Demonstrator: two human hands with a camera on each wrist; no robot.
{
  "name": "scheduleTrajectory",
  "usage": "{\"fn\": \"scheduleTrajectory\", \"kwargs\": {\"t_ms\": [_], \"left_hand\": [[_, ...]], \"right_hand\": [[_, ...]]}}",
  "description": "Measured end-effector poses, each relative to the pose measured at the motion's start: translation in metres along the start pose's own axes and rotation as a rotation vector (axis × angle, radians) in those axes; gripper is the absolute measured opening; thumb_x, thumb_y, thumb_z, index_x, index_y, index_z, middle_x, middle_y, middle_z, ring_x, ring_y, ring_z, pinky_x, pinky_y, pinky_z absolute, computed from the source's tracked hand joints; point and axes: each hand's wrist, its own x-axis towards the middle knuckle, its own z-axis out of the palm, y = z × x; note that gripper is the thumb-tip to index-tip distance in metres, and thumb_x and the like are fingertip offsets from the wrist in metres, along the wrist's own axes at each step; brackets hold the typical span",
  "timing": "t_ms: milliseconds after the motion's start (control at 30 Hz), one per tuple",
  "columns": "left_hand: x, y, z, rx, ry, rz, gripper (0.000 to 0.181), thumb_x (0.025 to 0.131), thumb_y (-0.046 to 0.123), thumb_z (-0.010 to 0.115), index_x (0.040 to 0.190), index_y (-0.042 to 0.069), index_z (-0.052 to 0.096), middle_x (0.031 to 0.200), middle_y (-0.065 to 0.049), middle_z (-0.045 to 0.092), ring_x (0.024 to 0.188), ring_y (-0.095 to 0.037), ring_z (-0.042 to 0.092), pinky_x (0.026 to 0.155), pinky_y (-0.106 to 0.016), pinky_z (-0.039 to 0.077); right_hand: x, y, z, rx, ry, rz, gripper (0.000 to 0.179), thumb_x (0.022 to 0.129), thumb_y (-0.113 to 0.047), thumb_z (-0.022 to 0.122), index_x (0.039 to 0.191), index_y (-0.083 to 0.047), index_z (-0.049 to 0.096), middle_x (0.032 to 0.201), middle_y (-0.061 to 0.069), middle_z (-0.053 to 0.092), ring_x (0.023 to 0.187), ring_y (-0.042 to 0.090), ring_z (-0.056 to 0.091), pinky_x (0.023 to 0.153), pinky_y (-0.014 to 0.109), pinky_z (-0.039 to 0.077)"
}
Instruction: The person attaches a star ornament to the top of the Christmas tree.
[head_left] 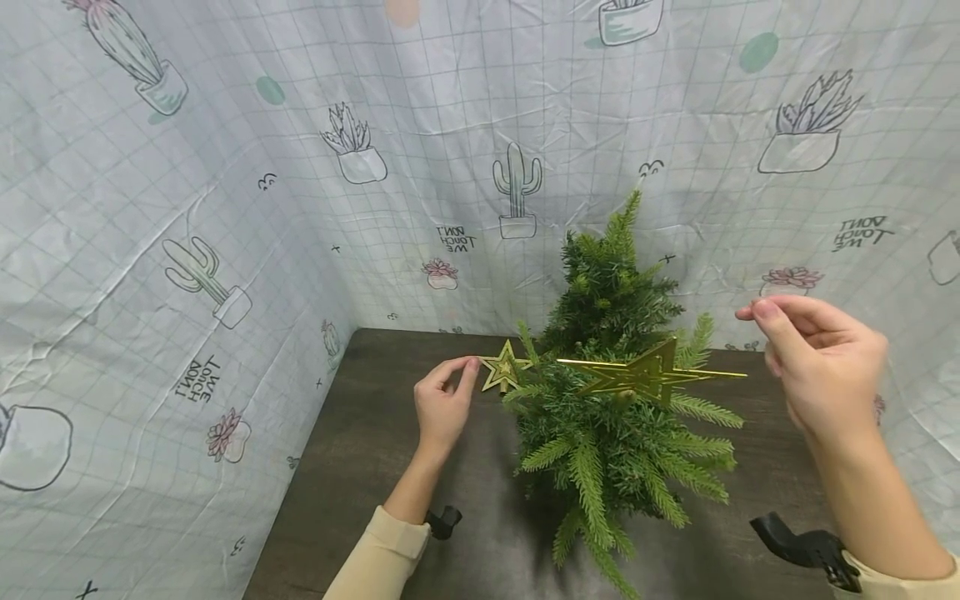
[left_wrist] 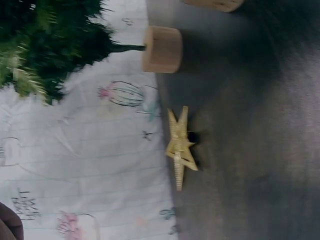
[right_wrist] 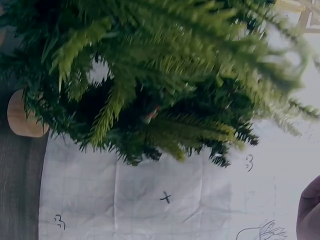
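A gold star tree topper [head_left: 637, 375] sits on the nearer small artificial Christmas tree [head_left: 622, 442], its long points reaching out to both sides. Left of it, my left hand [head_left: 442, 404] has thumb and forefinger tips together. Those tips overlap a second gold star [left_wrist: 180, 147] in the head view, but the left wrist view shows that star apart from the hand, over by the table's back edge. My right hand [head_left: 828, 358] is raised right of the tree, thumb against the curled forefinger. Nothing shows between the fingertips of either hand.
Another small Christmas tree [head_left: 615, 258] stands behind, near the wall. Its round wooden base [left_wrist: 162, 49] rests on the dark table [head_left: 352, 400]. Cactus-print cloth [head_left: 277, 233] hangs around the back and sides. Black wrist mounts [head_left: 798, 542] stick out from the sleeves.
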Motion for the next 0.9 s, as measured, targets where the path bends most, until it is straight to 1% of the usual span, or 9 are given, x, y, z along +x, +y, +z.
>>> {"fn": "scheduleTrajectory", "kwargs": {"t_ms": [100,167,300,400,500,633,767,800,900], "left_hand": [[-0.003,-0.013,0.002,0.035,0.003,-0.038,0.016,0.097,0.023,0.077,0.098,0.008,0.083,0.085,0.001,0.076,0.042,-0.007,0.025,0.041,-0.025,0.024],[-0.006,-0.021,0.003,0.059,0.006,-0.064,0.017,0.097,0.025,0.078,0.099,0.009,0.083,0.072,0.002,0.070,0.042,-0.005,0.024,0.041,-0.026,0.024],[-0.011,-0.035,0.005,0.083,0.012,-0.116,0.014,0.096,0.025,0.079,0.099,0.012,0.083,0.060,0.003,0.058,0.041,-0.001,0.022,0.040,-0.025,0.024],[-0.013,-0.044,0.007,0.078,0.021,-0.166,0.013,0.095,0.025,0.080,0.099,0.013,0.083,0.064,0.003,0.064,0.040,0.002,0.022,0.039,-0.024,0.023],[-0.014,-0.053,0.009,0.058,0.030,-0.225,0.014,0.094,0.026,0.081,0.098,0.013,0.083,0.077,0.002,0.074,0.040,0.005,0.020,0.037,-0.022,0.021],[-0.016,-0.065,0.011,0.047,0.039,-0.283,0.016,0.094,0.027,0.082,0.099,0.012,0.083,0.088,-0.001,0.078,0.039,0.007,0.018,0.036,-0.022,0.019],[-0.018,-0.076,0.014,0.084,0.029,-0.335,0.022,0.092,0.034,0.082,0.101,0.013,0.083,0.077,-0.005,0.075,0.036,0.005,0.020,0.037,-0.023,0.020],[-0.018,-0.079,0.015,0.098,0.022,-0.348,0.024,0.092,0.036,0.082,0.102,0.014,0.083,0.076,-0.005,0.075,0.037,0.003,0.021,0.038,-0.023,0.020],[-0.019,-0.086,0.019,0.151,0.006,-0.374,0.026,0.092,0.041,0.082,0.103,0.017,0.083,0.081,0.001,0.076,0.046,0.001,0.042,0.045,-0.026,0.034]], "right_hand": [[0.005,0.003,-0.005,-0.065,-0.015,0.038,0.012,0.090,0.023,0.064,0.100,0.030,0.063,0.085,0.021,0.075,0.038,0.017,0.035,0.038,0.022,0.025],[0.008,0.005,-0.008,-0.128,-0.036,0.055,0.013,0.090,0.020,0.066,0.101,0.027,0.065,0.087,0.018,0.076,0.038,0.015,0.034,0.037,0.023,0.024],[0.013,0.011,-0.014,-0.227,-0.079,0.088,0.015,0.092,0.015,0.069,0.105,0.023,0.067,0.091,0.012,0.078,0.038,0.013,0.035,0.038,0.024,0.022],[0.017,0.016,-0.019,-0.311,-0.098,0.116,0.017,0.093,0.011,0.071,0.108,0.019,0.069,0.094,0.008,0.079,0.041,0.012,0.040,0.038,0.022,0.026],[0.020,0.022,-0.022,-0.406,-0.116,0.141,0.019,0.094,0.007,0.073,0.111,0.014,0.071,0.097,0.004,0.079,0.043,0.010,0.045,0.039,0.020,0.031],[0.024,0.031,-0.027,-0.449,-0.166,0.157,0.021,0.094,0.007,0.073,0.114,0.014,0.071,0.099,0.001,0.079,0.044,0.007,0.049,0.039,0.019,0.034],[0.027,0.038,-0.032,-0.464,-0.212,0.168,0.022,0.094,0.008,0.072,0.115,0.014,0.071,0.101,0.000,0.079,0.045,0.006,0.049,0.039,0.021,0.035],[0.028,0.039,-0.033,-0.465,-0.221,0.174,0.022,0.094,0.008,0.072,0.116,0.014,0.071,0.102,0.000,0.079,0.045,0.007,0.049,0.039,0.022,0.035],[0.030,0.043,-0.035,-0.538,-0.249,0.177,0.024,0.096,0.006,0.071,0.119,0.012,0.070,0.105,-0.004,0.078,0.045,0.006,0.048,0.040,0.023,0.034]]}}
